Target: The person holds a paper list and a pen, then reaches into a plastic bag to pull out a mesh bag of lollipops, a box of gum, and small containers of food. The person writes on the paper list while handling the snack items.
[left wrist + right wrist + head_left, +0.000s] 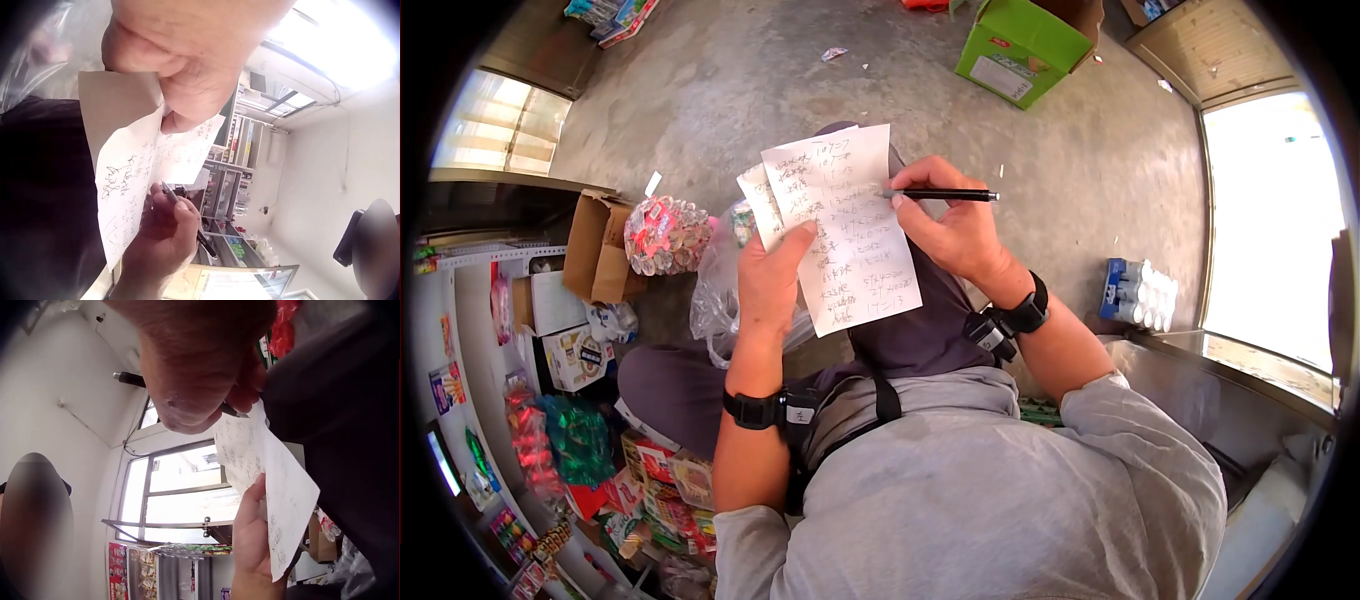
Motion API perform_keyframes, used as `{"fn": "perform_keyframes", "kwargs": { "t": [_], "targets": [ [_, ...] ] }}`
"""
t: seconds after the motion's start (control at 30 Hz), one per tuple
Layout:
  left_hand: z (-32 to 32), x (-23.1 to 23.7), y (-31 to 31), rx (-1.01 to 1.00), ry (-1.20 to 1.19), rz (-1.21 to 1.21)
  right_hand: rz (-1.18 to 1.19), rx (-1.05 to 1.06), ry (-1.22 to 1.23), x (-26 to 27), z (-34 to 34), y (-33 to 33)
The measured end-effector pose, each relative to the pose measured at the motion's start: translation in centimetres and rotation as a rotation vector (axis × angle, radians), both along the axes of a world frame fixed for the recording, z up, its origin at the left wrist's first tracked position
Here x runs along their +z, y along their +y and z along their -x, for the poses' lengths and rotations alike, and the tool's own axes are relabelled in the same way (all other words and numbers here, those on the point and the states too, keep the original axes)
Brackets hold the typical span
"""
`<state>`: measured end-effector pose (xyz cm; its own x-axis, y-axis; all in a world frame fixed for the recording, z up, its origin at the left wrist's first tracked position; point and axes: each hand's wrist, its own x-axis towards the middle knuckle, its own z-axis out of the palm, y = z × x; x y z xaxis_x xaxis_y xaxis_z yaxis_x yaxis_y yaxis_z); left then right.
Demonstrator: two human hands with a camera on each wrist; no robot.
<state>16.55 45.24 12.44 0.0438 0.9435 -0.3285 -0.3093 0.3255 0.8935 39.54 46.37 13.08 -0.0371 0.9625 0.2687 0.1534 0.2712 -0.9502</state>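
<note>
Handwritten lines cover a white sheet of paper [855, 255], held over the person's lap in the head view. My left hand [768, 275] grips its left side, thumb on top, with a second written sheet [760, 205] partly hidden behind it. A black pen [945, 194] is pinched in my right hand [952, 225], its tip at the sheet's upper right edge. From the left wrist, the pen [203, 240] points at the writing on the creased paper [128, 169]. In the right wrist view the left thumb presses the paper [290, 500] from the far side.
A green cardboard box [1025, 55] stands on the concrete floor ahead. To the left are a clear plastic bag [718, 290], a bundle of wrapped pieces [666, 236], a brown carton [597, 245] and shelves of packets. A pack of white cans [1145, 295] sits at the right.
</note>
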Motion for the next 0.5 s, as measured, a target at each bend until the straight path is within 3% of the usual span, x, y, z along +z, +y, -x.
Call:
{"fn": "perform_keyframes", "kwargs": {
  "t": [0.5],
  "targets": [
    [0.2, 0.56, 0.12, -0.009, 0.01, 0.047, 0.009, 0.014, -0.022, -0.13, -0.01, 0.21]
  ]
}}
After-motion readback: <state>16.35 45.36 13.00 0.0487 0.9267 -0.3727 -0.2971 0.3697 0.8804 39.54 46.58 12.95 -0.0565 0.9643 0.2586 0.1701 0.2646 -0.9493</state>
